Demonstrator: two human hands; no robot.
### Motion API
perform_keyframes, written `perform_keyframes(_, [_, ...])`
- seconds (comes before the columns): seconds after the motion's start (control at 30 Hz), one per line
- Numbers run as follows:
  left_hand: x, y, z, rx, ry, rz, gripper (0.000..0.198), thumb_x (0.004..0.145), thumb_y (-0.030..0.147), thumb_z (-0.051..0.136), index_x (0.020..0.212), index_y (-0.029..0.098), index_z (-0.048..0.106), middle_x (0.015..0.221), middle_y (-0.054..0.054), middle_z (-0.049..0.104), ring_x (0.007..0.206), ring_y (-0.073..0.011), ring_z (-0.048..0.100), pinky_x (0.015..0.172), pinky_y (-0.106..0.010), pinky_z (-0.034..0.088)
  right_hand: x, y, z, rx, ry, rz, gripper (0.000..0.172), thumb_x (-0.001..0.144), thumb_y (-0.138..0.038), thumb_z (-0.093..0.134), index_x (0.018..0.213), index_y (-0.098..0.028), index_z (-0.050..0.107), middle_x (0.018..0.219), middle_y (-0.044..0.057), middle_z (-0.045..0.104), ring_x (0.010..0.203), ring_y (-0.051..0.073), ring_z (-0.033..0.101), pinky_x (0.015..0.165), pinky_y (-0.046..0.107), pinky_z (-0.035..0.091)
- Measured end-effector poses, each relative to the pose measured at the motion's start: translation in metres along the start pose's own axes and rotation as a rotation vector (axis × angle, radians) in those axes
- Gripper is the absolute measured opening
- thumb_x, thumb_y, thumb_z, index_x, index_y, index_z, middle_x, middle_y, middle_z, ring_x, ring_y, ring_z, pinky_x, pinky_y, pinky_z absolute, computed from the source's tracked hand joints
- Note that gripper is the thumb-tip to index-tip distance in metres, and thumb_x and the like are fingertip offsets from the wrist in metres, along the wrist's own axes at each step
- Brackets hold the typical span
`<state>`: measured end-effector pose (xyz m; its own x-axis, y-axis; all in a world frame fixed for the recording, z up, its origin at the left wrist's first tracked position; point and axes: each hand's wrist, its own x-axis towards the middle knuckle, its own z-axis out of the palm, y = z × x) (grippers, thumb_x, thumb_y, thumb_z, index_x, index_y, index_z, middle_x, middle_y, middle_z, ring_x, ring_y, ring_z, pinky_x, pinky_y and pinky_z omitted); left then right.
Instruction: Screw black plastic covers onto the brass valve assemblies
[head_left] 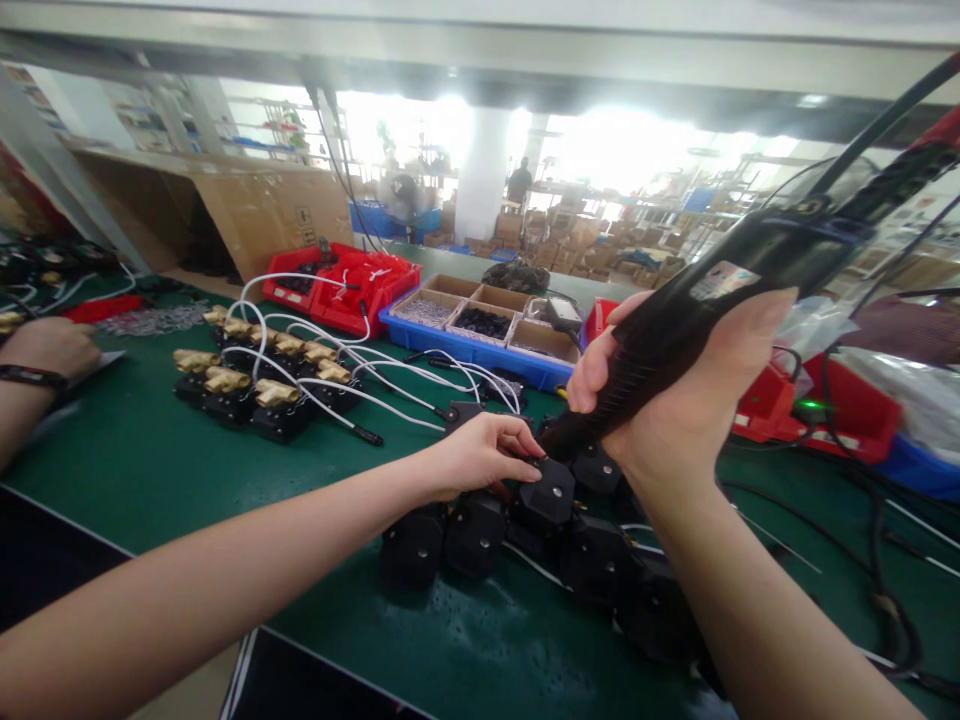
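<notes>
My right hand (675,400) is wrapped round a black electric screwdriver (667,320), tilted down to the left. Its lower end reaches a black boxy unit (551,492) with a silver screw head on its face. At that same spot the thumb and fingertips of my left hand (491,455) are pinched together beside the driver's tip. What they pinch is too small or hidden to make out. More black units (474,535) stand close around on the green table (352,610), partly covered by my right forearm.
Black units with brass fittings (225,378) and white cables (330,400) lie to the left. Behind are red bins (341,290) and a blue tray (480,355) of sorted parts. A co-worker's hand (52,350) rests at far left. Dark cables (877,560) cross the right side.
</notes>
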<state>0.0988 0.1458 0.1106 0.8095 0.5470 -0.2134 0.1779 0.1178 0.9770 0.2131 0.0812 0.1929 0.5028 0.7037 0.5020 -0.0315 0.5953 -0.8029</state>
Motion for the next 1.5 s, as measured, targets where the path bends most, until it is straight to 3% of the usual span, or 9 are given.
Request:
perform_keyframes(0.3, [0.001, -0.001, 0.001, -0.024, 0.011, -0.013, 0.034, 0.051, 0.029, 0.077, 0.078, 0.015, 0.061, 0.076, -0.001, 0.063, 0.063, -0.0128, 0.057, 0.049, -0.023, 0.047, -0.001, 0.002, -0.002, -0.059, -0.039, -0.017, 0.068, 0.075, -0.086, 0.045, 0.075, -0.020, 0.055, 0.047, -0.004, 0.047, 0.036, 0.013, 0.045, 0.036, 0.026, 0.036])
perform_keyframes(0.47, [0.001, -0.002, 0.002, -0.022, 0.019, -0.006, 0.034, 0.051, 0.029, 0.076, 0.078, 0.015, 0.061, 0.078, -0.001, 0.063, 0.063, -0.0126, 0.056, 0.048, -0.023, 0.047, -0.003, 0.001, 0.004, -0.100, 0.005, -0.003, 0.059, 0.076, -0.078, 0.058, 0.079, -0.019, 0.058, 0.061, -0.002, 0.052, 0.050, 0.012, 0.054, 0.046, 0.025, 0.046])
perform_keyframes(0.67, [0.003, -0.004, 0.002, -0.013, 0.031, -0.005, 0.033, 0.051, 0.029, 0.075, 0.077, 0.014, 0.060, 0.072, -0.001, 0.062, 0.061, -0.0130, 0.056, 0.047, -0.024, 0.048, -0.005, 0.005, 0.007, -0.068, 0.058, -0.029, 0.063, 0.077, -0.082, 0.050, 0.069, -0.019, 0.053, 0.050, -0.005, 0.043, 0.038, 0.010, 0.041, 0.035, 0.023, 0.033])
perform_keyframes(0.87, [0.003, -0.005, 0.001, 0.004, 0.020, -0.004, 0.032, 0.052, 0.029, 0.076, 0.076, 0.015, 0.059, 0.073, -0.001, 0.062, 0.061, -0.0132, 0.057, 0.049, -0.024, 0.048, -0.004, 0.005, 0.009, -0.096, 0.054, -0.028, 0.065, 0.078, -0.083, 0.045, 0.064, -0.020, 0.051, 0.045, -0.005, 0.040, 0.034, 0.010, 0.038, 0.034, 0.024, 0.032])
perform_keyframes(1.03, [0.000, -0.005, -0.002, 0.050, -0.022, -0.002, 0.033, 0.055, 0.030, 0.076, 0.080, 0.017, 0.059, 0.079, -0.002, 0.064, 0.068, -0.0151, 0.059, 0.057, -0.027, 0.050, 0.003, -0.005, 0.000, 0.002, 0.084, 0.016, 0.068, 0.067, -0.088, 0.052, 0.067, -0.020, 0.052, 0.044, -0.004, 0.043, 0.035, 0.011, 0.041, 0.033, 0.024, 0.033])
perform_keyframes(1.17, [-0.009, 0.004, -0.005, 0.201, -0.096, 0.056, 0.026, 0.057, 0.016, 0.076, 0.078, 0.016, 0.062, 0.085, -0.002, 0.066, 0.083, -0.0181, 0.061, 0.074, -0.030, 0.050, 0.010, -0.021, -0.016, 0.118, 0.103, 0.079, 0.068, 0.062, -0.086, 0.058, 0.066, -0.019, 0.053, 0.045, -0.005, 0.043, 0.036, 0.009, 0.038, 0.034, 0.021, 0.031])
perform_keyframes(1.27, [-0.021, 0.015, -0.004, 0.491, -0.179, 0.088, 0.030, 0.060, 0.010, 0.075, 0.086, 0.018, 0.062, 0.096, -0.002, 0.065, 0.095, -0.0209, 0.060, 0.078, -0.030, 0.048, 0.013, -0.030, -0.027, 0.157, 0.141, 0.150, 0.069, 0.066, -0.087, 0.054, 0.065, -0.018, 0.051, 0.044, -0.005, 0.042, 0.035, 0.008, 0.036, 0.034, 0.021, 0.031])
perform_keyframes(1.33, [-0.030, 0.021, 0.001, 0.710, -0.196, 0.093, 0.032, 0.064, 0.015, 0.077, 0.092, 0.020, 0.061, 0.102, -0.002, 0.063, 0.098, -0.0220, 0.059, 0.079, -0.030, 0.048, 0.013, -0.033, -0.033, 0.197, 0.137, 0.200, 0.069, 0.067, -0.088, 0.052, 0.064, -0.019, 0.050, 0.044, -0.005, 0.040, 0.035, 0.008, 0.034, 0.034, 0.020, 0.032])
perform_keyframes(1.5, [-0.042, 0.020, 0.038, 1.055, -0.055, 0.225, 0.052, 0.067, 0.038, 0.083, 0.108, 0.019, 0.058, 0.116, -0.008, 0.061, 0.108, -0.0286, 0.057, 0.092, -0.040, 0.048, 0.010, -0.039, -0.046, 0.298, 0.065, 0.274, 0.072, 0.069, -0.090, 0.047, 0.066, -0.018, 0.052, 0.044, -0.007, 0.034, 0.034, 0.006, 0.030, 0.033, 0.019, 0.027])
